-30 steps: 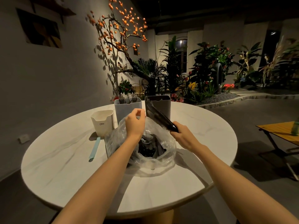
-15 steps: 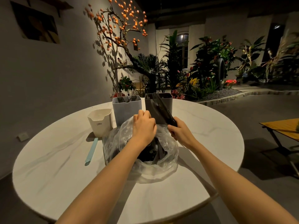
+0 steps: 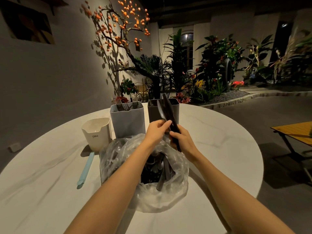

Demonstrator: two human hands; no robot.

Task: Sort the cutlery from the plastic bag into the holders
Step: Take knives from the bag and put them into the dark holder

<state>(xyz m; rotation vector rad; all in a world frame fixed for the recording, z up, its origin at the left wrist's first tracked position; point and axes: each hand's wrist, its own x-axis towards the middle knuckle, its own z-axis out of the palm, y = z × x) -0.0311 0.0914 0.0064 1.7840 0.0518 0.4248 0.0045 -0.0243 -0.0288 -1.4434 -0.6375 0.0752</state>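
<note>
Up off the bag's rim since a moment ago, and over to the bunch: left hand. Fingers and thumb closed in a pinch on one dark spoon, low on its stem, just under the round end. Beside it, right hand, curled tight round a bunch of cutlery, near the middle of the long handles. Both hands touching the same bunch, tips pointing up and away.

Held above the plastic bag and right in front of the dark holder.

Probably light and stiff, likely smooth and a bit slippery, so easy to drop if pulled fast. Best to take by the thin stem, one piece at a time, with the rest held firm. Bag soft and crinkly, likely to flop with no hand on it.

Long, thin, very dark pieces, a little shiny. Hard to tell knife from spoon in the dim light. More dark pieces standing in the bag.

Farther out: blue-grey holder with forks poking up, white holder to its left, blue stick flat on the round white table.
</note>
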